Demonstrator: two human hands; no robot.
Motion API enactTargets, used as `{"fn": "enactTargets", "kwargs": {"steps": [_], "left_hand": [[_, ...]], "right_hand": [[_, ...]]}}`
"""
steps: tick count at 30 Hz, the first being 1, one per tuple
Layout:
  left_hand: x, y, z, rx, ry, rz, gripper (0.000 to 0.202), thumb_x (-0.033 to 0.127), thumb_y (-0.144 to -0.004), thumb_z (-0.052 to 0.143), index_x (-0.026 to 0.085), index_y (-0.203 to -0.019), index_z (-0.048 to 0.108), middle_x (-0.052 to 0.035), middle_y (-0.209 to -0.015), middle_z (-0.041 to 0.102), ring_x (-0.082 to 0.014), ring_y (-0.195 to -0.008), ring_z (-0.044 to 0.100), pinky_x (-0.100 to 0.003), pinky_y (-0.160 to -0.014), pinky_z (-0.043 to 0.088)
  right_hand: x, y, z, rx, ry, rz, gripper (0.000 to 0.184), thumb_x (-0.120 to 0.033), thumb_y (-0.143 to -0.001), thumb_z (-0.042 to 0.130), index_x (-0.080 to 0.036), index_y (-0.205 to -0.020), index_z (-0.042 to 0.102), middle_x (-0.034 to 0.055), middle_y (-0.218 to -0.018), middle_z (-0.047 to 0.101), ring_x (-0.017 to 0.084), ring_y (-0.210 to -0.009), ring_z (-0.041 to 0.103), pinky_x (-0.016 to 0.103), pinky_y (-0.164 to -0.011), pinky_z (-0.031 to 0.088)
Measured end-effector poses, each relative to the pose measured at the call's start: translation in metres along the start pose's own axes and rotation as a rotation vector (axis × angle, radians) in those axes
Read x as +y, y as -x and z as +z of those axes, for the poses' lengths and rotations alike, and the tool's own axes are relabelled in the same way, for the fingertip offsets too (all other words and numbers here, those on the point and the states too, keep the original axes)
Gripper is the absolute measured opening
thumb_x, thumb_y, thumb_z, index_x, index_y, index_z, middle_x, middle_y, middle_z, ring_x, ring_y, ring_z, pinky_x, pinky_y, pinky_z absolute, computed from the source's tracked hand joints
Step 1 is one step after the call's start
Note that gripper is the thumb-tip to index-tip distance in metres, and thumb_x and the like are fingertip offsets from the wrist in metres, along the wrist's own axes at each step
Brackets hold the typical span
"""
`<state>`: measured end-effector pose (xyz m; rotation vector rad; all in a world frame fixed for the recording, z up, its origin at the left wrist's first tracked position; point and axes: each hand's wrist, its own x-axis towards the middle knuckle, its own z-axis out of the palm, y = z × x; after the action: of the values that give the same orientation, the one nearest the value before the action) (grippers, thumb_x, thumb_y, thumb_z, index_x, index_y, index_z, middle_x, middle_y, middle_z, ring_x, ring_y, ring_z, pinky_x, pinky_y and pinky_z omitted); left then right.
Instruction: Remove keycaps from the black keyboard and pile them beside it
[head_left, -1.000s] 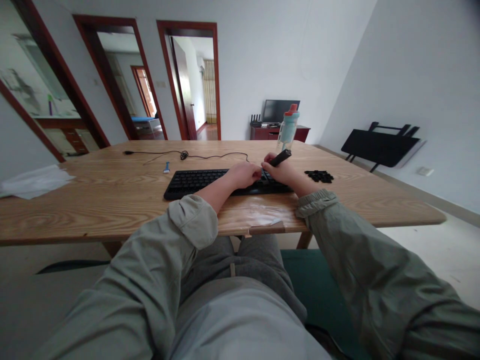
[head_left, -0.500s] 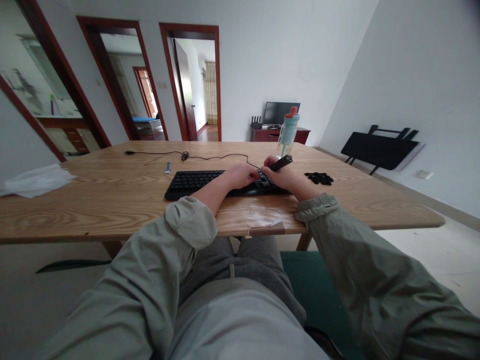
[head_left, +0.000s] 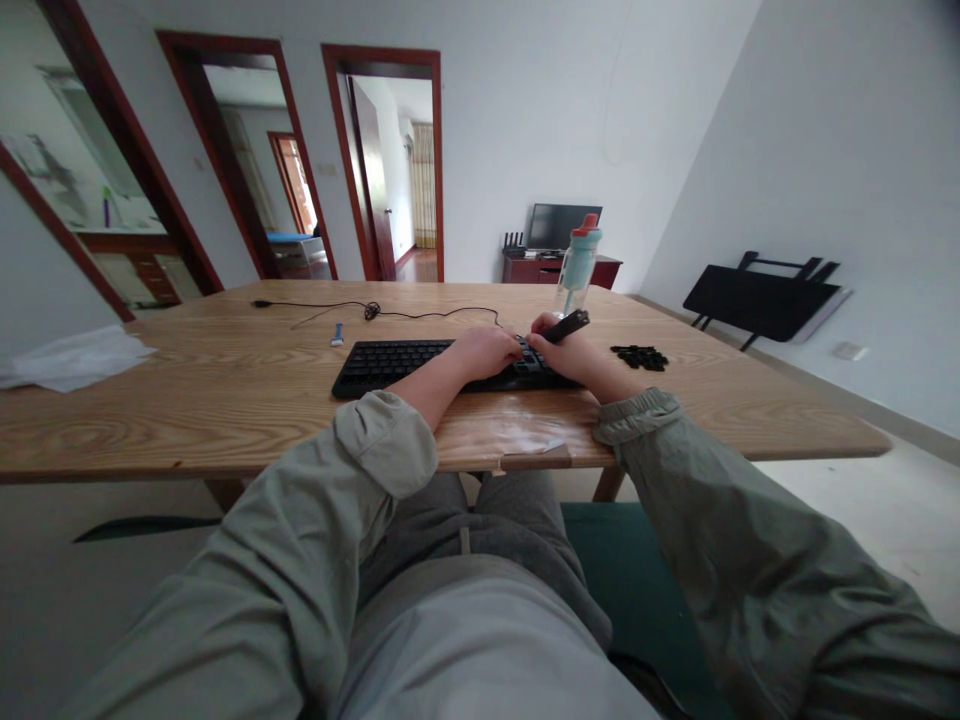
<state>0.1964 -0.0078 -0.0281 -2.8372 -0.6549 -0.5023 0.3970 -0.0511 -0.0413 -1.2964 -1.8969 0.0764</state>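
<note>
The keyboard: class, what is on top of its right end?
Both hands rest there: the left hand on the keys of the keyboard, the right hand gripping a black tool. The keys beneath them are covered.

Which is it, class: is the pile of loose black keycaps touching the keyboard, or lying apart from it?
Apart. The head view shows bare wooden table between the pile of keycaps and the right end of the keyboard, near the right hand.

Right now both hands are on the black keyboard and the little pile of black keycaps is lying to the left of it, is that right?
Not quite. The head view shows the pile of black keycaps lying to the right of the black keyboard, not the left. Both the left hand and the right hand are on the keyboard.
</note>
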Motion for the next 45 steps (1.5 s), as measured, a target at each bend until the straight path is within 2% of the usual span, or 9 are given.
{"fn": "enactTargets", "kwargs": {"steps": [8, 14, 19, 23, 28, 36, 40, 45], "left_hand": [[0.003, 0.002, -0.001, -0.036, -0.106, 0.095, 0.031, 0.02, -0.096, 0.055, 0.025, -0.108, 0.083, -0.0076, -0.111, 0.08, -0.0255, -0.105, 0.074, -0.034, -0.089, 0.054], [0.006, 0.001, -0.001, -0.043, -0.052, -0.004, 0.029, 0.021, -0.097, 0.054, 0.025, -0.102, 0.082, -0.007, -0.113, 0.08, -0.0239, -0.107, 0.073, -0.034, -0.095, 0.054], [0.008, 0.0, -0.003, -0.055, 0.036, -0.134, 0.029, 0.022, -0.096, 0.055, 0.024, -0.111, 0.08, -0.0069, -0.114, 0.081, -0.0247, -0.105, 0.074, -0.034, -0.092, 0.056], [0.011, 0.0, -0.003, -0.045, 0.075, -0.16, 0.031, 0.021, -0.095, 0.055, 0.023, -0.116, 0.079, -0.007, -0.114, 0.081, -0.0248, -0.104, 0.074, -0.034, -0.092, 0.055], [0.01, -0.003, 0.0, -0.061, 0.078, -0.126, 0.029, 0.022, -0.097, 0.054, 0.022, -0.106, 0.081, -0.0075, -0.11, 0.082, -0.0247, -0.102, 0.074, -0.034, -0.091, 0.055], [0.003, -0.004, 0.005, -0.052, 0.094, -0.052, 0.025, 0.019, -0.092, 0.057, 0.021, -0.097, 0.082, -0.0077, -0.104, 0.082, -0.0243, -0.097, 0.074, -0.033, -0.088, 0.054], [-0.004, 0.001, 0.001, -0.036, 0.096, -0.103, 0.024, 0.025, -0.093, 0.059, 0.023, -0.1, 0.083, -0.0056, -0.1, 0.082, -0.0226, -0.093, 0.073, -0.031, -0.085, 0.053], [-0.016, 0.01, -0.002, 0.024, 0.147, -0.167, 0.023, 0.023, -0.09, 0.062, 0.02, -0.101, 0.082, -0.0067, -0.101, 0.081, -0.0221, -0.094, 0.072, -0.031, -0.085, 0.052]], "right_hand": [[-0.01, 0.015, 0.001, -0.022, 0.034, -0.031, 0.01, -0.034, -0.084, 0.06, -0.025, -0.083, 0.054, 0.0054, -0.079, 0.06, 0.024, -0.078, 0.052, 0.038, -0.072, 0.048], [-0.001, 0.007, 0.004, 0.04, -0.012, -0.015, 0.014, -0.039, -0.085, 0.059, -0.027, -0.081, 0.053, 0.006, -0.08, 0.061, 0.026, -0.08, 0.055, 0.042, -0.076, 0.051], [0.012, -0.014, 0.008, 0.117, -0.064, 0.117, 0.02, -0.043, -0.085, 0.061, -0.027, -0.08, 0.052, 0.0079, -0.084, 0.065, 0.028, -0.088, 0.059, 0.046, -0.085, 0.052], [0.016, -0.019, 0.01, 0.132, -0.052, 0.136, 0.019, -0.04, -0.084, 0.063, -0.026, -0.079, 0.051, 0.0082, -0.086, 0.066, 0.029, -0.09, 0.06, 0.048, -0.089, 0.052], [0.012, -0.012, 0.008, 0.087, -0.047, 0.132, 0.014, -0.033, -0.084, 0.061, -0.027, -0.078, 0.05, 0.0074, -0.082, 0.064, 0.029, -0.087, 0.059, 0.048, -0.087, 0.053], [-0.005, 0.01, 0.004, 0.005, 0.03, -0.005, 0.01, -0.033, -0.083, 0.061, -0.026, -0.082, 0.054, 0.0057, -0.081, 0.062, 0.025, -0.082, 0.056, 0.04, -0.075, 0.051], [-0.011, 0.022, 0.002, -0.042, 0.04, -0.019, 0.015, -0.039, -0.089, 0.059, -0.025, -0.086, 0.054, 0.0047, -0.08, 0.06, 0.023, -0.075, 0.054, 0.038, -0.071, 0.047], [-0.014, 0.038, -0.005, -0.157, 0.048, -0.087, 0.015, -0.041, -0.094, 0.057, -0.026, -0.092, 0.054, 0.0038, -0.085, 0.063, 0.022, -0.075, 0.057, 0.037, -0.071, 0.045]]}}
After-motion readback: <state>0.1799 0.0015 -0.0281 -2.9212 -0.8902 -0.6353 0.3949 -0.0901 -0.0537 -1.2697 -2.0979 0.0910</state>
